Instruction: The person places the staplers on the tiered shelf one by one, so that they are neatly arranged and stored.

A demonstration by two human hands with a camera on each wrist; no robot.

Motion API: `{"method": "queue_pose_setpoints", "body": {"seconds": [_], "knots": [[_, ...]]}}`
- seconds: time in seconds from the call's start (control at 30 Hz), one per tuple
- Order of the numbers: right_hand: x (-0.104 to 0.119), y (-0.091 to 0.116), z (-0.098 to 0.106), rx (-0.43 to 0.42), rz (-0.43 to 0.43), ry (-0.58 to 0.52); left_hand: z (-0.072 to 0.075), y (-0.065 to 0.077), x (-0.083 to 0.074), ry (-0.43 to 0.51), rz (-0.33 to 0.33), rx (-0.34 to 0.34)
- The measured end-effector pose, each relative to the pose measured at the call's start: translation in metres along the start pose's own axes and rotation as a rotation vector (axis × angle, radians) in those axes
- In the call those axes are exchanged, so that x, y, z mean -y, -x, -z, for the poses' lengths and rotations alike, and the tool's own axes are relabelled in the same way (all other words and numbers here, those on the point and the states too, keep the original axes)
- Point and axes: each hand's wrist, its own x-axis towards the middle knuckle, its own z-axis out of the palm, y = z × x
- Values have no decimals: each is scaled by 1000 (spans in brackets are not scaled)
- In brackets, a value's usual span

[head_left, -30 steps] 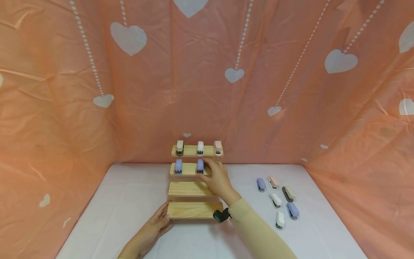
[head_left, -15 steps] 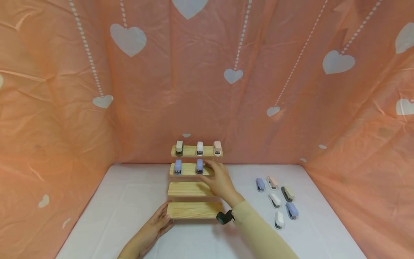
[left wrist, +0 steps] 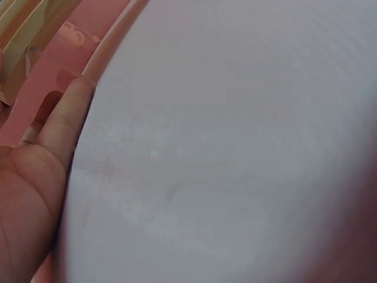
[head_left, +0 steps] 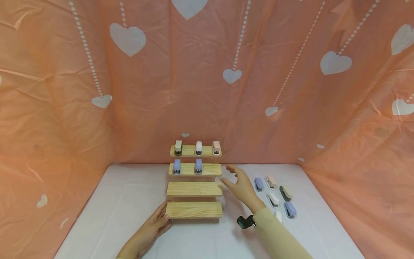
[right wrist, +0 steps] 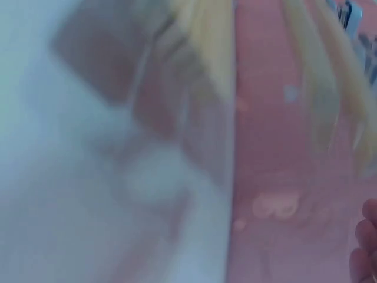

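Note:
A tiered wooden display rack [head_left: 194, 210] stands in the middle of the table. My left hand [head_left: 156, 222] holds the left end of its lowest shelf, thumb at the front corner; in the left wrist view this hand [left wrist: 35, 171] shows at the left edge. Just right of the rack is my right hand [head_left: 240, 187], bare of any object, thumb and fingers spread apart. Two purple mini staplers, one on the left [head_left: 176, 167] and one at the middle [head_left: 198, 166], stand on the second shelf from the top. Fingertips [right wrist: 366, 233] of the right hand appear in its wrist view.
On the top shelf stand a beige stapler [head_left: 178, 148], a white stapler [head_left: 198, 148] and a pink stapler [head_left: 216, 148]. Several more lie on the white table [head_left: 106, 216] at right, including a purple stapler [head_left: 290, 209]. A pink heart-patterned curtain [head_left: 194, 90] surrounds the table.
My right hand has let go of the middle purple stapler on the second shelf and drawn away to the right. The left hand stays on the rack.

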Motion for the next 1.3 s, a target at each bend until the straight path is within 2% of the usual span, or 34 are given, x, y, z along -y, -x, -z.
{"method": "queue_pose_setpoints", "body": {"seconds": [0.1, 0.33, 0.57, 0.73, 0.9, 1.13, 1.3], "knots": [[-17, 1, 8, -6, -30, -13, 0, 0, -1, 5, 2, 5], [-48, 6, 29, 32, -171, 12, -2, 0, -2, 7, -10, 7], [-73, 11, 46, 50, -307, 27, -3, 0, -5, 15, -5, -3], [-85, 12, 52, 73, -371, 8, -2, 1, -4, 6, -6, 3], [-94, 14, 56, 83, -420, 11, -1, 1, -2, 5, -7, 6], [-105, 16, 59, 95, -418, 53, -2, 1, -1, 4, 4, -3], [-105, 18, 58, 131, -454, 75, -2, 1, -2, 0, 3, -12]]}}
